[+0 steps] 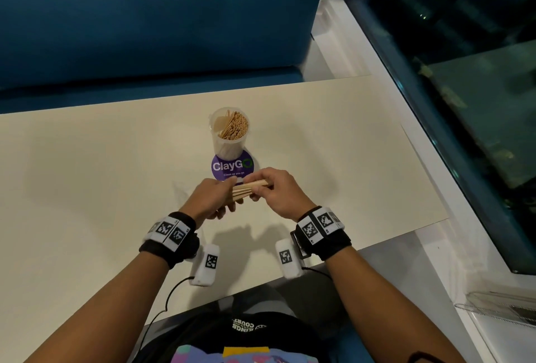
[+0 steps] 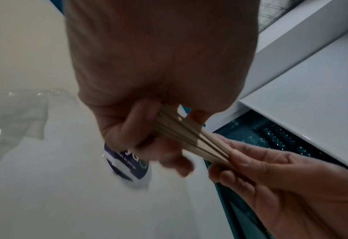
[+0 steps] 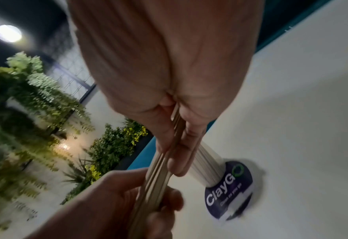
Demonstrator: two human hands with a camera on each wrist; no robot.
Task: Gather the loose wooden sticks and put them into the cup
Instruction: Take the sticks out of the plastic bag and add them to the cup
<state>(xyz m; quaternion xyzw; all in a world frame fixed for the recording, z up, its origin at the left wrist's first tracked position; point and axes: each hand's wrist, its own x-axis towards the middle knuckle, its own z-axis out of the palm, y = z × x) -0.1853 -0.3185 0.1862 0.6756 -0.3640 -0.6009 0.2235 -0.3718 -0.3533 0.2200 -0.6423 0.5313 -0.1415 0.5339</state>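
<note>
Cup (image 1: 229,133): clear plastic, upright at the table's (image 1: 87,174) centre, standing on the 12 o'clock edge of a round purple "ClayGo" sticker (image 1: 232,167). It holds a dense bunch of thin wooden sticks packed toward its 3 o'clock side, with a few flat wider pieces at 10 o'clock.

Left hand (image 1: 213,199): raised above the table at 6 o'clock of the sticker, palm turned inward. Fingers and thumb curl round the left end of a bundle of flat sticks (image 1: 251,188); the lower fingers hang partly loose beneath it.

Bundle: lies roughly level between the two hands, fanned slightly at its left end, near the cup but apart from it, at the cup's 6 o'clock.

Right hand (image 1: 280,193): at 3 o'clock of the left, back upward. Thumb and fingertips pinch the bundle's right end, fingers bent.

Both wrists carry black bands with printed markers.
</note>
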